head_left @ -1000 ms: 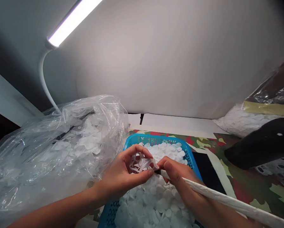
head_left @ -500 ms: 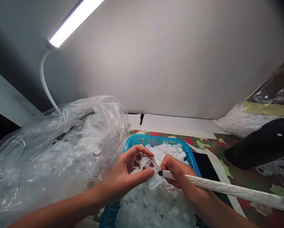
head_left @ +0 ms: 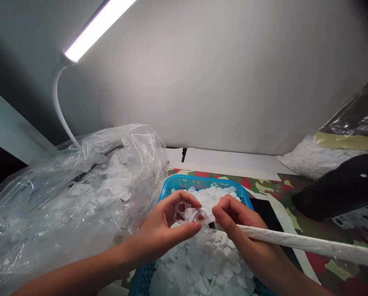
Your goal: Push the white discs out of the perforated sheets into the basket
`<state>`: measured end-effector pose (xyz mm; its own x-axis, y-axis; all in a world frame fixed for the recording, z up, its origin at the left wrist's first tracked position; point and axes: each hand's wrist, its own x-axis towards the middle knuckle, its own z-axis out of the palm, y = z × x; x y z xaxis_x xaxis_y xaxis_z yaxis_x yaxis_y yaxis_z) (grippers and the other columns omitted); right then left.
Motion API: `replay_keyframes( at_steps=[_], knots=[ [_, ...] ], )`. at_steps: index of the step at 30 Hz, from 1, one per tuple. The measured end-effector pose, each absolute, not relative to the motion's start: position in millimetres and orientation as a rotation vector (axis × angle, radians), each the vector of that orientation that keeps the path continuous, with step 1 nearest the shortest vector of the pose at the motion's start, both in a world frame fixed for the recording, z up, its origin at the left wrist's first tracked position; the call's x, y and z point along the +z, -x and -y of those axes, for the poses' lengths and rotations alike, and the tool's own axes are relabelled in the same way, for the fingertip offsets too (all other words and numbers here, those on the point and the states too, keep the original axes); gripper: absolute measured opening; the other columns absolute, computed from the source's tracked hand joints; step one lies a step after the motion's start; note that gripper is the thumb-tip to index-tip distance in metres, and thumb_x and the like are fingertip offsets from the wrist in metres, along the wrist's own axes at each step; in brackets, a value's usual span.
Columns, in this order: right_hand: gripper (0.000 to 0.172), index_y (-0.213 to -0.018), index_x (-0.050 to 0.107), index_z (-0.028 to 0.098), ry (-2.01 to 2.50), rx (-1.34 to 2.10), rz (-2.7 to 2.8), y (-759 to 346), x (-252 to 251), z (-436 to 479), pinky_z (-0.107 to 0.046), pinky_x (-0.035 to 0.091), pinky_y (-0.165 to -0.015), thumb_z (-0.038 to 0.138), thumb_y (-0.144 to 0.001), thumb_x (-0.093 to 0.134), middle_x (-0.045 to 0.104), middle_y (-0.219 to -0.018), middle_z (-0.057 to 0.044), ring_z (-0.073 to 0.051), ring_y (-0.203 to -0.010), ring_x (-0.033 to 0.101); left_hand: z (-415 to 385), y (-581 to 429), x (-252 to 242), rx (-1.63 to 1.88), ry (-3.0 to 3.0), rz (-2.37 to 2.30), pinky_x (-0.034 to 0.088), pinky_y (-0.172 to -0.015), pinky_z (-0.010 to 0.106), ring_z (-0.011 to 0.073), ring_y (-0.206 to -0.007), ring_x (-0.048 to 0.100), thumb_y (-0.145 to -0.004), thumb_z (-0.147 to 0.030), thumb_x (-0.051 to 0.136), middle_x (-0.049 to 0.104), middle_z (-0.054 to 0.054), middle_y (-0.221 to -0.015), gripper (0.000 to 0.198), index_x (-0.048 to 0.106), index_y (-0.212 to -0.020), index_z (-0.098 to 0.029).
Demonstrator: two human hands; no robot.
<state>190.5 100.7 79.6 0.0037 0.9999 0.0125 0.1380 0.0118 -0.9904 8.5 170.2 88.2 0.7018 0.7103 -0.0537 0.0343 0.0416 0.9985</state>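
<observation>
My left hand [head_left: 167, 224] pinches a small gathered piece of white punched sheet [head_left: 188, 213], full of round holes, between thumb and fingers. My right hand [head_left: 233, 226] sits just beside it, fingertips close to the piece and shut around a long white rolled strip [head_left: 304, 244] that runs out to the right. The roll's inner end is hidden by my fingers. Both hands hover over a heap of loose white discs [head_left: 208, 263] inside a blue plastic basket [head_left: 202, 181].
A crumpled clear plastic bag of white discs [head_left: 79, 189] lies to the left, and another bag [head_left: 310, 160] lies at the right. A black object [head_left: 341, 191] rests on punched white sheet [head_left: 359, 222]. A camouflage-patterned mat [head_left: 270, 185] lies under the basket, and a desk lamp [head_left: 94, 37] arches overhead.
The long roll has swung from sloping down to the right to nearly level. Its dark inner tip has gone behind my right fingers, and the punched piece is gathered tighter.
</observation>
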Motion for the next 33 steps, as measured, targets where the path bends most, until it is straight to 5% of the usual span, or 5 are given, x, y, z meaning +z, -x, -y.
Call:
replay_keyframes(
  at_steps=[7, 14, 33],
  knots=[
    [0.026, -0.071, 0.054, 0.019, 1.225, 1.223, 1.270, -188.6, 81.0, -101.3, -0.019, 0.038, -0.048, 0.040, -0.081, 0.066, 0.048, -0.066, 0.004, -0.008, -0.055, 0.044, -171.3, -8.2, 89.6, 0.542, -1.534, -0.746, 0.037, -0.068, 0.022, 0.0095, -0.076, 0.045, -0.086, -0.035, 0.062, 0.052, -0.003, -0.091, 0.016, 0.055, -0.092, -0.022],
    [0.009, -0.075, 0.062, 0.022, 1.252, 0.983, 1.451, -190.3, 71.8, -101.1, -0.019, 0.047, -0.063, 0.025, -0.082, 0.066, 0.060, -0.078, 0.002, -0.011, -0.071, 0.058, -170.5, -9.4, 89.8, 0.577, -1.509, -0.816, 0.039, -0.069, 0.024, 0.0106, -0.074, 0.047, -0.084, -0.038, 0.063, 0.052, -0.003, -0.087, 0.020, 0.055, -0.091, -0.021],
    [0.009, -0.079, 0.061, 0.021, 1.116, 0.509, 1.856, -193.1, 68.0, -96.0, -0.021, 0.044, -0.062, 0.013, -0.082, 0.061, 0.064, -0.071, 0.003, -0.010, -0.063, 0.055, -166.2, -10.8, 88.7, 0.704, -1.423, -0.855, 0.035, -0.060, 0.017, 0.0066, -0.068, 0.043, -0.072, -0.027, 0.077, 0.047, -0.006, -0.077, 0.030, 0.051, -0.087, -0.023]
  ],
)
